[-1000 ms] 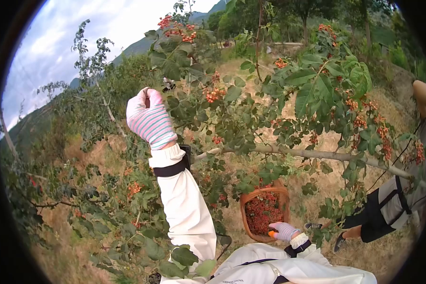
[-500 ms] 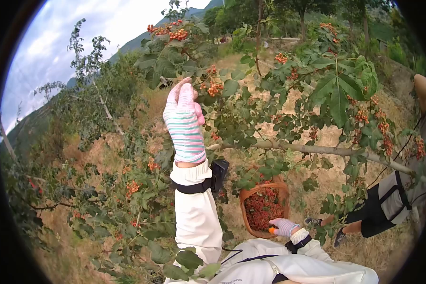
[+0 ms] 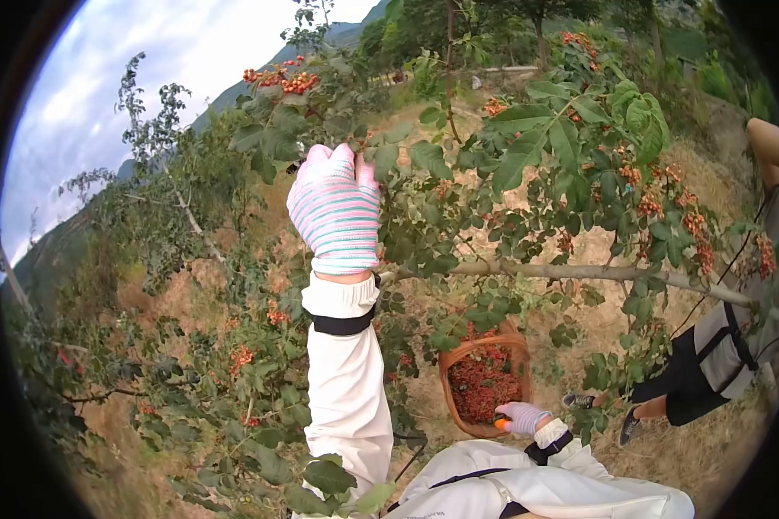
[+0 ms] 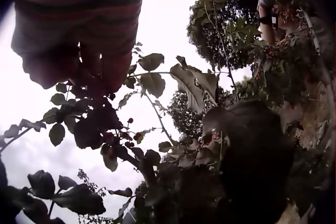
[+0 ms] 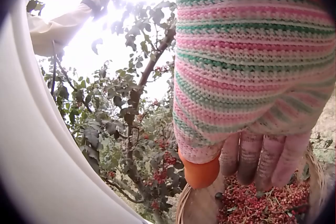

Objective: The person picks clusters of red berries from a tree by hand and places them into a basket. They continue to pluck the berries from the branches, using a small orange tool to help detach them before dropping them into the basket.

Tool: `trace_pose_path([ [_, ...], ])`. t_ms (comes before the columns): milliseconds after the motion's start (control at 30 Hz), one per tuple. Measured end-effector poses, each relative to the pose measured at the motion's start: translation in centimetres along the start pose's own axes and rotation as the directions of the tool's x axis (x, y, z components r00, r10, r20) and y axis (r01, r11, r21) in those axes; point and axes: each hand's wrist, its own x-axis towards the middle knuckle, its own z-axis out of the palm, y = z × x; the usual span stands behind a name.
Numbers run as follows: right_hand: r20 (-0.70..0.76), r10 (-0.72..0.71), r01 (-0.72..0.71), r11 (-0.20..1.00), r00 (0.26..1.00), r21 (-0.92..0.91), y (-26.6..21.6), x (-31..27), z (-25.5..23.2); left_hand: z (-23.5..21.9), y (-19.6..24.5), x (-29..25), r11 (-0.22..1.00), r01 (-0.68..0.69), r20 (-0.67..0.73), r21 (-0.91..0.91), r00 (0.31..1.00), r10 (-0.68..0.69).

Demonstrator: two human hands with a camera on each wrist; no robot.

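My left hand (image 3: 333, 208), in a pink, white and green striped glove, is raised among leaves (image 3: 277, 130) below a red berry cluster (image 3: 299, 83). In the left wrist view its fingers (image 4: 63, 66) reach over dark leaves and small berries (image 4: 110, 139), with the dark thumb (image 4: 254, 155) spread well apart. My gloved right hand (image 3: 521, 418) hangs low at the wicker basket (image 3: 447, 381), which holds many red berries (image 5: 262, 203). Its fingers (image 5: 268, 158) point down, loosely extended and empty; an orange cap (image 5: 201, 174) covers the thumb.
A thick bare branch (image 3: 571, 272) crosses from the centre to the right. More berry clusters (image 3: 697, 229) hang at the right. Another person (image 3: 701, 368) in dark shorts stands at the right edge. Leafy branches (image 3: 268, 463) lie beside my left sleeve.
My left hand has moved right from its earlier raised place to the leaves, and its fingers now bend forward among them. My right hand has stayed by the basket.
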Motion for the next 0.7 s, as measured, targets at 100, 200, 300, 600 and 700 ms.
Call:
trace_pose_path([
  [100,0.013,-0.005,0.005,1.0,1.0,-0.007,-0.5,0.2,-0.4,-0.7,-0.4,-0.6,0.991,-0.03,0.042,0.129,0.999,0.024],
  [200,0.028,0.009,-0.008,1.0,1.0,-0.024,-1.4,0.0,-0.8,-1.4,-1.5,-1.2,0.995,0.027,0.042,0.096,0.999,-0.031],
  [300,0.018,-0.013,0.014,0.999,1.0,-0.035,-0.8,0.4,-0.2,-1.4,-3.1,-1.0,0.984,0.086,0.002,0.155,0.996,-0.088],
  [600,-0.042,-0.04,0.04,0.999,0.998,-0.004,0.0,-0.4,-0.1,3.3,-3.9,-0.3,0.892,0.314,-0.399,-0.324,0.81,-0.43],
  [700,-0.096,-0.037,0.039,0.999,0.995,0.015,1.7,-1.1,1.0,-0.1,-3.7,1.9,0.941,0.123,-0.6,-0.314,0.743,-0.297],
])
